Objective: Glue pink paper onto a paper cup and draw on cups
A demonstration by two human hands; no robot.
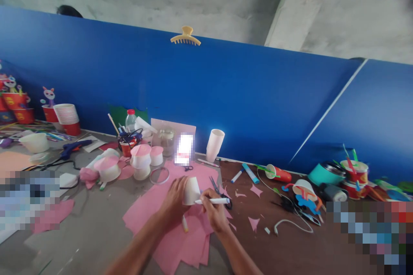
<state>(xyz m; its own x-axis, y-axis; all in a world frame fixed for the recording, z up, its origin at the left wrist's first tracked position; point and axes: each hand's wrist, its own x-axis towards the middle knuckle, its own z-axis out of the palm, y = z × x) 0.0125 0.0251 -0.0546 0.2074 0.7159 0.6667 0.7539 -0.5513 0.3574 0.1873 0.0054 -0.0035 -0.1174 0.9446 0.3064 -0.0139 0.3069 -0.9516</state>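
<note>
My left hand (174, 195) is wrapped round the side of a white paper cup (192, 191), which is tipped over the pink paper sheets (180, 240). Between the fingers of my right hand (211, 208) is a white marker (217, 201), its tip at the lower right of the cup; whether it touches cannot be made out. A small yellow-and-white piece (185, 224) lies on the pink paper just below the cup. Dark-handled scissors (221, 189) lie behind my right hand, partly hidden by it.
White cups with pink paper tops (141, 159) stand at the left. A bright phone (183, 150) leans at the back beside a tall stack of white cups (215, 144). Blue markers (250, 173), pink scraps (254, 223) and a white cable (292, 222) lie right. A glue gun (72, 148) lies far left.
</note>
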